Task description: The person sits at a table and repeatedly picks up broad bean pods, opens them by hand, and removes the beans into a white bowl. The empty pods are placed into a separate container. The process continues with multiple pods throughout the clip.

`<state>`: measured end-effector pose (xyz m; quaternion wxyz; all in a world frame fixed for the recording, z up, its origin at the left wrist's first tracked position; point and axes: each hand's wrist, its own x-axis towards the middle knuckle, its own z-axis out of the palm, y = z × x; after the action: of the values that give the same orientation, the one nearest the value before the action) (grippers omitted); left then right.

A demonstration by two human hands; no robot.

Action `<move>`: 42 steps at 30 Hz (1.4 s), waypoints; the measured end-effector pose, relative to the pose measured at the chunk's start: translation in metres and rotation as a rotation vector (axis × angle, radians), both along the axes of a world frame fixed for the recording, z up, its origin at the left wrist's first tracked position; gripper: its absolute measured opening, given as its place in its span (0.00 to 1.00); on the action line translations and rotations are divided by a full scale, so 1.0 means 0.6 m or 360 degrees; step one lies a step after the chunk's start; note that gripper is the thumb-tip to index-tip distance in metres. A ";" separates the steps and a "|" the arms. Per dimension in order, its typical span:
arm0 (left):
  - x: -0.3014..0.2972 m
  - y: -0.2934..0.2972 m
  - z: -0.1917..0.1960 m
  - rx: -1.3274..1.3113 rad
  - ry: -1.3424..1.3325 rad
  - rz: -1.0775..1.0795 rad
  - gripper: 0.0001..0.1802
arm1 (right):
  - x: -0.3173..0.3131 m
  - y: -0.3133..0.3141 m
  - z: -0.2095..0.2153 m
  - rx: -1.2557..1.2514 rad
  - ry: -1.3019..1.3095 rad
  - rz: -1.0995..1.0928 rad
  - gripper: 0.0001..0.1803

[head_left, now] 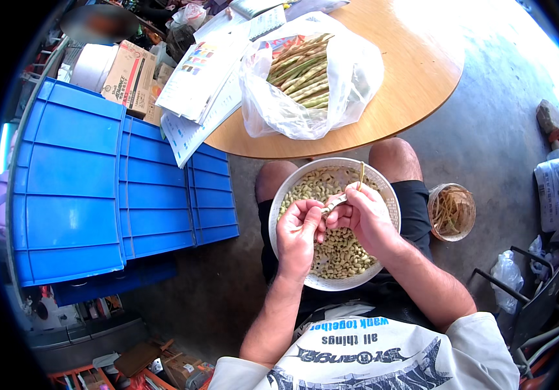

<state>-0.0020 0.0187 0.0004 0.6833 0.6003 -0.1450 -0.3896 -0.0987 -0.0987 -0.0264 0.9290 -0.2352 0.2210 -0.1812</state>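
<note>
Over the metal colander (pixel 383 188) on the lap, left hand (pixel 298 229) and right hand (pixel 361 213) both pinch one bean pod (pixel 339 201), so its beans (pixel 339 250) drop inside.

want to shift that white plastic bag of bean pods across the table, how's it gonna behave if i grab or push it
The plastic bag looks thin and crumpled, so it would probably sag and deform rather than slide as one piece. Its mouth gapes open over the long bean pods, so some could spill if it tips. The round wooden table looks smooth, so a low push may slide it.
</note>
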 end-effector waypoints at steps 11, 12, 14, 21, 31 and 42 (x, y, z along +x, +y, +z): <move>0.010 0.001 0.008 -0.0145 0.0491 0.0111 0.06 | 0.005 0.008 0.000 -0.0159 0.0003 -0.0016 0.10; 0.010 0.000 0.006 -0.0157 0.0513 0.0142 0.06 | 0.005 0.009 -0.002 -0.0210 0.0014 0.0013 0.10; 0.011 -0.001 0.003 -0.0192 0.0535 0.0183 0.06 | 0.005 0.010 -0.001 -0.0314 0.0135 0.0116 0.12; 0.012 -0.005 0.002 -0.0288 0.0640 0.0285 0.08 | 0.004 0.008 0.018 -0.0637 0.0304 0.0325 0.15; -0.005 -0.015 0.012 0.0048 0.0308 0.0087 0.06 | 0.002 0.011 0.022 -0.0722 0.0214 0.0210 0.07; 0.010 -0.005 -0.004 -0.0135 0.0480 0.0154 0.11 | 0.001 0.009 0.028 -0.0810 0.0362 0.0224 0.09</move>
<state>0.0038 0.0157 -0.0023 0.7400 0.5119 -0.0280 -0.4354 -0.0978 -0.0935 -0.0099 0.8196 -0.4944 0.2543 -0.1386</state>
